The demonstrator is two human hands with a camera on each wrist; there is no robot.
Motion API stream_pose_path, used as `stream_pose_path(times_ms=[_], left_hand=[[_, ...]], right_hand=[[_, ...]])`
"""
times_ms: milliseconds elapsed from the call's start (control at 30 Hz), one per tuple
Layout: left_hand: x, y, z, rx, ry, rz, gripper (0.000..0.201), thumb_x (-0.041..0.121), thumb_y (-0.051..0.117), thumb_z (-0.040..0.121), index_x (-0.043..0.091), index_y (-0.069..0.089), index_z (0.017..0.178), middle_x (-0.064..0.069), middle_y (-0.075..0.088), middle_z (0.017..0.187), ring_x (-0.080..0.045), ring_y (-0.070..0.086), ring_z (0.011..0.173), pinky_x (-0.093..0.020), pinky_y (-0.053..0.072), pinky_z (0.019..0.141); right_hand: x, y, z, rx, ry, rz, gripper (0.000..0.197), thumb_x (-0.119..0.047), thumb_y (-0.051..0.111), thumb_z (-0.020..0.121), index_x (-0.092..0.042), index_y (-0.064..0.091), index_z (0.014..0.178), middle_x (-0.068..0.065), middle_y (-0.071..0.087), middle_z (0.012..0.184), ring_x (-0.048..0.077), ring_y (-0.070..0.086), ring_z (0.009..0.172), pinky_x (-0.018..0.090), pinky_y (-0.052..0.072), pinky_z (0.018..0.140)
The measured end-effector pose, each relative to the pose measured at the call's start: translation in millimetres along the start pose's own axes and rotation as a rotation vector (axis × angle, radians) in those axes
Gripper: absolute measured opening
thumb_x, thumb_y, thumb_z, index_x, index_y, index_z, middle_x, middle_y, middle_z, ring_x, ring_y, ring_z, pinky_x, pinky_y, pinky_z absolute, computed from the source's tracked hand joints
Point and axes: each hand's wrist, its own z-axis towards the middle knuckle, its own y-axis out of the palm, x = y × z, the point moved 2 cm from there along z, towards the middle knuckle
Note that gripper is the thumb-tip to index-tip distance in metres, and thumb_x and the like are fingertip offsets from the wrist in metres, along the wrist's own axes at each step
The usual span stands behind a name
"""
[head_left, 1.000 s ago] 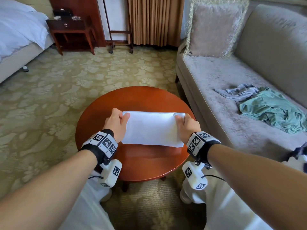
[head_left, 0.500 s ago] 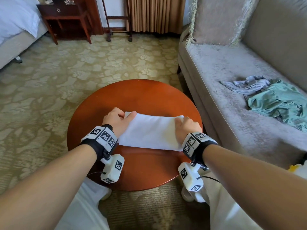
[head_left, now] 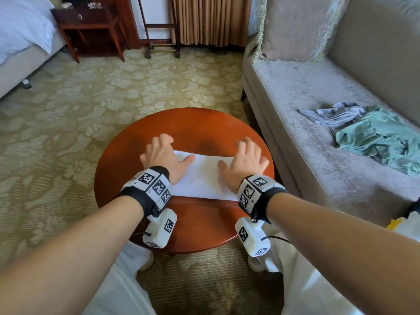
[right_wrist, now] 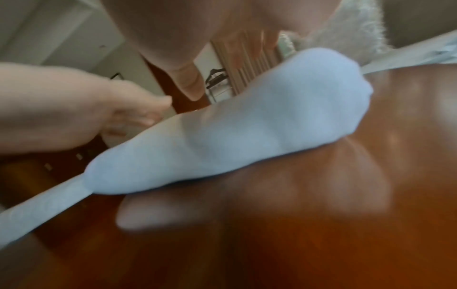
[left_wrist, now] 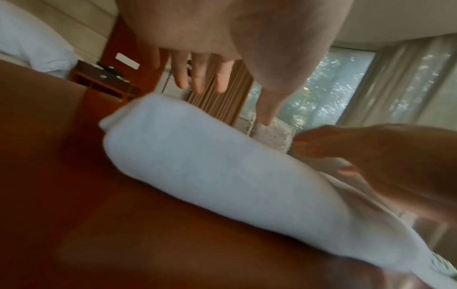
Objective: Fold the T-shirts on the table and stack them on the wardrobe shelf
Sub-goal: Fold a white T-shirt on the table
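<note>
At far left, a bed (head_left: 20, 35) and a dark wooden nightstand (head_left: 91, 23) stand well apart from a round wooden table (head_left: 193, 123), with patterned carpet (head_left: 68, 110) between. A folded white T-shirt (head_left: 202, 176) lies across the table's middle, its long edges within the rim. The left hand (head_left: 163, 158) is over its left end, fingers spread, gripping nothing. The right hand (head_left: 246, 161) is over its right end, likewise spread. A sofa (head_left: 318, 87) stands just beside the table's right edge, bearing a cushion (head_left: 293, 26), a grey garment (head_left: 334, 113) and a green garment (head_left: 381, 137).
</note>
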Motion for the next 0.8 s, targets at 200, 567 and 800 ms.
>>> stream_pose_path(times_ms=[200,567,800], left_hand=[[13,37,-13,-0.456,0.146,0.311,0.065,0.063,0.026,0.096,0.036,0.011,0.154,0.006,-0.006,0.163,-0.016,-0.010,0.150,-0.054,-0.002,0.117],[-4,42,-8,-0.598,0.016,0.300,0.070,0.065,0.017,0.096,0.036,-0.010,0.153,0.002,-0.026,0.159,-0.021,-0.023,0.147,-0.056,-0.008,0.117],[6,26,-15,-0.351,-0.319,0.305,0.103,0.074,0.054,0.078,0.004,0.025,0.148,-0.016,0.026,0.145,-0.034,0.027,0.133,-0.045,0.031,0.108]], right_hand=[[0,29,-14,-0.409,-0.166,-0.181,0.070,-0.065,0.010,0.094,-0.029,0.009,0.154,-0.003,-0.006,0.163,0.017,-0.011,0.149,0.049,-0.002,0.117],[23,23,-11,-0.446,0.319,-0.052,0.075,-0.069,0.025,0.090,-0.038,-0.001,0.152,0.007,-0.019,0.160,0.029,-0.019,0.147,0.051,-0.006,0.118],[27,3,-12,-0.369,0.800,0.065,0.124,-0.071,0.065,0.065,-0.012,-0.001,0.153,0.017,0.000,0.159,0.036,0.004,0.146,0.052,0.011,0.118]])
